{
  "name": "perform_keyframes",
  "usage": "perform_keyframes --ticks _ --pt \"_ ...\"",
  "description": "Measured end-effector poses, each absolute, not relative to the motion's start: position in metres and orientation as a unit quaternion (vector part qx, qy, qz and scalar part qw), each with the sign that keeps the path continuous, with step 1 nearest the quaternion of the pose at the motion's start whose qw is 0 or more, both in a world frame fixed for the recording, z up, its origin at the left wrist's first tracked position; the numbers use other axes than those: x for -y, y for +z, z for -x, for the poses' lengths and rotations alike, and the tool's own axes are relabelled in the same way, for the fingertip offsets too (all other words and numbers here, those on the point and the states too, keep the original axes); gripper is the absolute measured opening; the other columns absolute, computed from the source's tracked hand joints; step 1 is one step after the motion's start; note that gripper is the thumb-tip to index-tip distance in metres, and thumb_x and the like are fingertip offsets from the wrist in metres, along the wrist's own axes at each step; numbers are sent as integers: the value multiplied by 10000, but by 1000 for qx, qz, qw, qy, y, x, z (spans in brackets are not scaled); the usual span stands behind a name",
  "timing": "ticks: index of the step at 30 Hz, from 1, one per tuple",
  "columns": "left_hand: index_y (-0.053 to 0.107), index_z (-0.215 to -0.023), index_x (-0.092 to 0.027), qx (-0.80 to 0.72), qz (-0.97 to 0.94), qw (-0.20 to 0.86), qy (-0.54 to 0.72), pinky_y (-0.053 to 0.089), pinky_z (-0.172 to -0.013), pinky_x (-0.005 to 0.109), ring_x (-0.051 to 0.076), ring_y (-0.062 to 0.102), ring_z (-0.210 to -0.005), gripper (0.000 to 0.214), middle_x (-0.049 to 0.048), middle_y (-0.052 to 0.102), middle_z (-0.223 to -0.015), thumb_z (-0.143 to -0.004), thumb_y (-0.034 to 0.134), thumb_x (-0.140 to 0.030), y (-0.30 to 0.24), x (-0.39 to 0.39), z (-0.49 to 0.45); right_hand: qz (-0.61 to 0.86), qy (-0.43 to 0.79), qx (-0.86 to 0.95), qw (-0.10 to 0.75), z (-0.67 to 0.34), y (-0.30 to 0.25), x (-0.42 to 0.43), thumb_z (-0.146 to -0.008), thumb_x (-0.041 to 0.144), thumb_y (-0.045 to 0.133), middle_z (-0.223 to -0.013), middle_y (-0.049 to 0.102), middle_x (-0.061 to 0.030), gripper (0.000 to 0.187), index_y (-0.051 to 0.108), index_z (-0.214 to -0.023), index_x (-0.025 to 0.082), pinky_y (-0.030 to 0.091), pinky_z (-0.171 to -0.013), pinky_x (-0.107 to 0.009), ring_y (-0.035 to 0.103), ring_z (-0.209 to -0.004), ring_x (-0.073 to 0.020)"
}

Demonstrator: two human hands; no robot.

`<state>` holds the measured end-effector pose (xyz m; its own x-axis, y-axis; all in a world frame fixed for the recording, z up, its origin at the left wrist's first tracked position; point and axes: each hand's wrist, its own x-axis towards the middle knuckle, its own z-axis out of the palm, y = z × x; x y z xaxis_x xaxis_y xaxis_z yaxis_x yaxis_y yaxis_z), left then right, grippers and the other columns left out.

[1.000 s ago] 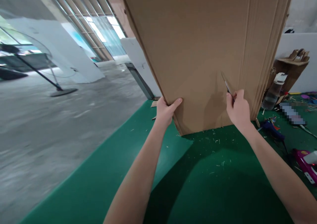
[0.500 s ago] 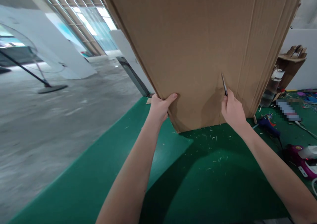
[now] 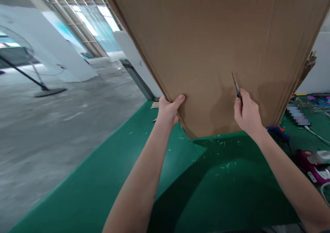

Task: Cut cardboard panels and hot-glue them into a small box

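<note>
A large brown cardboard sheet (image 3: 206,40) stands upright on the green mat (image 3: 108,178), filling the top of the view. My left hand (image 3: 168,111) grips its lower left edge, thumb on the front face. My right hand (image 3: 246,114) is closed on a thin dark-handled blade tool (image 3: 235,84), whose tip points up against the cardboard's face near a vertical crease.
Small cardboard scraps (image 3: 224,164) litter the mat below the sheet. At the right lie a blue glue gun (image 3: 277,131), a pink and white tool (image 3: 313,164) and a white cable (image 3: 313,132). A grey concrete floor (image 3: 46,123) with a fan stand (image 3: 48,92) lies left.
The cardboard has swung towards me and to the right, now hiding the water bottle and the cardboard shelf. Both hands kept their grip and rose slightly.
</note>
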<state>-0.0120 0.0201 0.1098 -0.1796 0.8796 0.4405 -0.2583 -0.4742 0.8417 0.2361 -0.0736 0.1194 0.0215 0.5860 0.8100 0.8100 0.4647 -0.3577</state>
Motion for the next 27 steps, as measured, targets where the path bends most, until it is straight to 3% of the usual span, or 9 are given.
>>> perform_keyframes --ticks 14,19,27 --pt "684 -983 -186 -300 -527 435 666 617 -798 413 300 714 -915 628 100 743 -989 -490 891 -517 98 -22 -32 500 -100 689 515 -237 119 73 -959 278 339 -905 679 -82 344 506 -1252 206 472 -592 -310 644 -726 -201" --pt "683 -968 -170 -322 -514 416 678 622 -755 409 287 719 -843 623 100 746 -946 -461 906 -456 94 -30 -25 546 -27 681 487 -250 97 59 -961 299 330 -716 644 -46 309 485 -1192 163 413 -510 -279 587 -529 -168" --pt "675 -1033 -166 -320 -544 415 655 617 -787 419 313 709 -928 616 125 742 -1013 -501 899 -379 96 -30 -19 578 -100 668 458 -267 70 60 -939 327 353 -665 654 -60 345 520 -1172 134 394 -478 -280 582 -495 -186"
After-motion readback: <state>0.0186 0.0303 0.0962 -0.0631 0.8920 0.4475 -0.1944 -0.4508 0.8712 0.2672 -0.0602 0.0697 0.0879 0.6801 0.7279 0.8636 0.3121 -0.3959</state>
